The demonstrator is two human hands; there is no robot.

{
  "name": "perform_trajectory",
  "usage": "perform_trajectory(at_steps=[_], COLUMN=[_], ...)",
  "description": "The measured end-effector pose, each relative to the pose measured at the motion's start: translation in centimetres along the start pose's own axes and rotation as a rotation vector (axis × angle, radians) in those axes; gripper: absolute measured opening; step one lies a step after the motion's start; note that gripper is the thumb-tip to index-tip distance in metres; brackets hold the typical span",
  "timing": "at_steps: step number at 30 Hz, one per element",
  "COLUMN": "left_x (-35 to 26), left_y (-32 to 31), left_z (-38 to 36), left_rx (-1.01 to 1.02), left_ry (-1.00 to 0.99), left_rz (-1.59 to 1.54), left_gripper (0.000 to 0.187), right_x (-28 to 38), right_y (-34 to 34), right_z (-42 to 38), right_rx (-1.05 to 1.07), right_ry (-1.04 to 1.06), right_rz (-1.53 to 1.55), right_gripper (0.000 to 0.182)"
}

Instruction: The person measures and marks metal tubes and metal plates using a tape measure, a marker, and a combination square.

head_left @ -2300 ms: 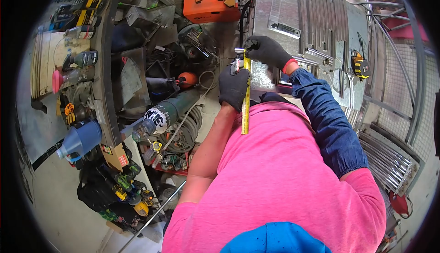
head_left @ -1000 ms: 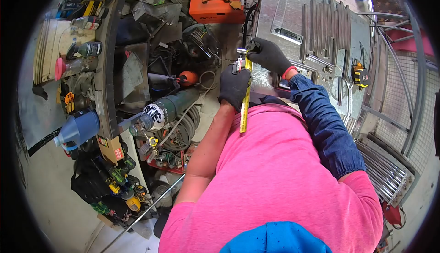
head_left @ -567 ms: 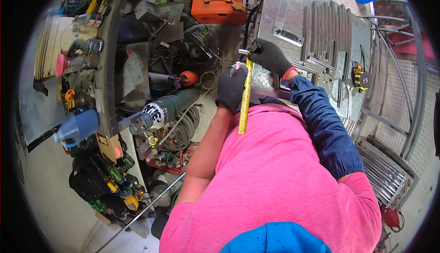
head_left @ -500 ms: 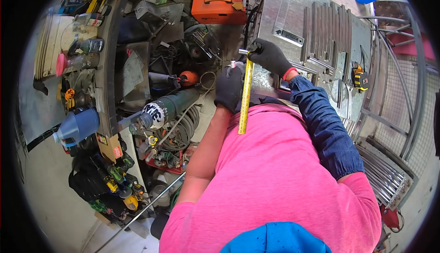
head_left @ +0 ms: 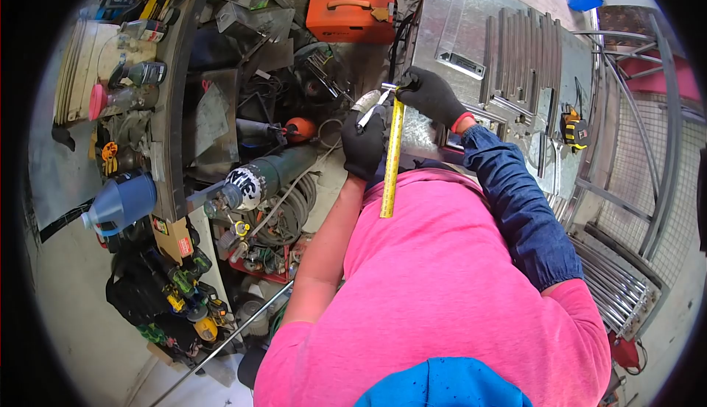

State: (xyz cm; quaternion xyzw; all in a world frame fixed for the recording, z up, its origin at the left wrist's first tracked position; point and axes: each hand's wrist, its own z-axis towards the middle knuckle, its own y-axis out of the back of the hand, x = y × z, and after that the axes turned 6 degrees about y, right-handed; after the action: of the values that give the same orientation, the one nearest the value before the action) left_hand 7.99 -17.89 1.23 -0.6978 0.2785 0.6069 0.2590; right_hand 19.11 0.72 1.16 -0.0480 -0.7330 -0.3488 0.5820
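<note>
My left hand [head_left: 364, 144], in a dark glove, is closed around a white marker [head_left: 373, 111]. The marker's tip points up and right, right at a short shiny metal piece [head_left: 389, 86]. My right hand [head_left: 433, 97], also gloved, pinches that metal piece together with the upper end of a yellow measuring tape blade [head_left: 393, 158]. The blade runs down from my right fingers past the left hand, and its lower end overlaps the pink shirt [head_left: 434, 260].
On the metal-topped table [head_left: 434, 24] lie several dark bars [head_left: 519, 61], a level [head_left: 462, 64] and a yellow-black tape measure [head_left: 574, 128]. An orange case [head_left: 351, 18] stands beyond. At left are a green gas cylinder [head_left: 276, 167] and a cluttered bench [head_left: 171, 112].
My left hand has turned and shifted slightly, bringing the white marker into clear view against the short metal piece. My right hand still holds the metal piece and blade.
</note>
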Motion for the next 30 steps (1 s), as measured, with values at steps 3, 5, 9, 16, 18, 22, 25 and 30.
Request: perform_trajectory(at_steps=[3, 5, 9, 16, 18, 22, 25, 30], left_x=[0.1, 0.5, 2.4, 1.9, 2.0, 2.1, 2.2, 1.5], left_y=[0.0, -0.1, -0.1, -0.2, -0.3, -0.3, -0.2, -0.1], left_z=[-0.1, -0.2, -0.3, -0.2, -0.2, -0.4, -0.6, -0.1], left_rx=[0.000, -0.007, -0.015, 0.000, -0.004, 0.000, 0.002, -0.012], left_ry=[-0.055, -0.070, -0.074, -0.099, -0.097, -0.059, -0.056, -0.062], left_rz=[0.052, 0.041, -0.006, 0.057, 0.065, 0.050, 0.079, 0.040], left_gripper=[0.032, 0.032, 0.032, 0.032, 0.032, 0.032, 0.031, 0.029], right_x=[0.1, 0.1, 0.0, -0.2, -0.3, -0.4, -0.1, 0.5], right_y=[0.1, 0.0, -0.1, -0.2, -0.2, -0.3, -0.1, 0.0], right_z=[0.0, 0.1, 0.1, 0.1, 0.1, 0.1, 0.0, -0.1], right_rx=[0.002, -0.002, -0.007, -0.008, -0.008, -0.012, -0.009, -0.006], right_ry=[0.001, 0.004, 0.003, 0.004, 0.007, 0.018, 0.011, -0.001], right_rz=[-0.024, -0.027, -0.053, -0.049, -0.042, -0.049, -0.044, -0.074], right_gripper=[0.033, 0.033, 0.032, 0.031, 0.031, 0.031, 0.031, 0.030])
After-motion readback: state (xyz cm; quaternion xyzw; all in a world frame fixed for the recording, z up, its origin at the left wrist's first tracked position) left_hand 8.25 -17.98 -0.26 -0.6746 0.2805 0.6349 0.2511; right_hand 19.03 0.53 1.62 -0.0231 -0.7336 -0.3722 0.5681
